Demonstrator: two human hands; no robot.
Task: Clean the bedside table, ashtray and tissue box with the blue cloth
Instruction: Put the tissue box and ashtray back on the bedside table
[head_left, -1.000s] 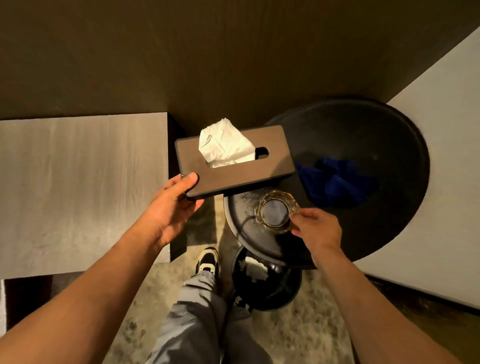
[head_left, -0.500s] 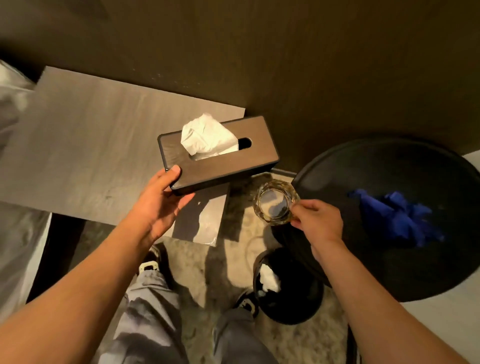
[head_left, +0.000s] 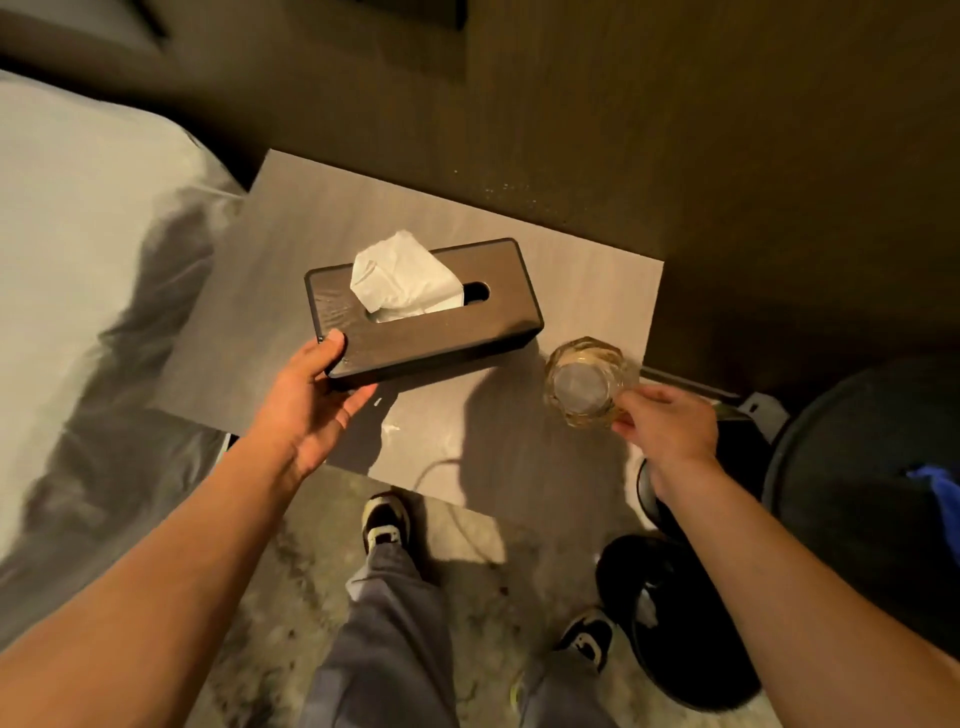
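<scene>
Head view, the only one. My left hand (head_left: 311, 410) grips the near left corner of the tissue box (head_left: 423, 306): thumb on the top edge, fingers curled under the bottom. The box is dark brown, long, tilted a little, and it sits over the bedside table (head_left: 291, 249); whether its base touches the top I cannot tell, though a shadow lies under its near side. A white tissue (head_left: 402, 278) stands up out of the slot.

My right hand (head_left: 667, 428) pinches the rim of the ashtray (head_left: 587, 382) between thumb and fingertips, on its near right side. The ashtray is clear faceted glass, amber in this light, mouth up. It is over the right near corner of the bedside table, well apart from the tissue box's right end. Contact with the tabletop: cannot tell.

The bedside table top is pale grey with a faint grain, and a few light specks and smears show near its front edge, between my two hands.

The blue cloth (head_left: 943, 493) lies on a round dark table (head_left: 831, 467) at the far right, mostly cut off by the frame edge, touched by neither hand.

White bedding (head_left: 88, 249) lies left of the bedside table. A dark bin (head_left: 675, 623) stands on the floor below my right forearm, beside my shoes.
</scene>
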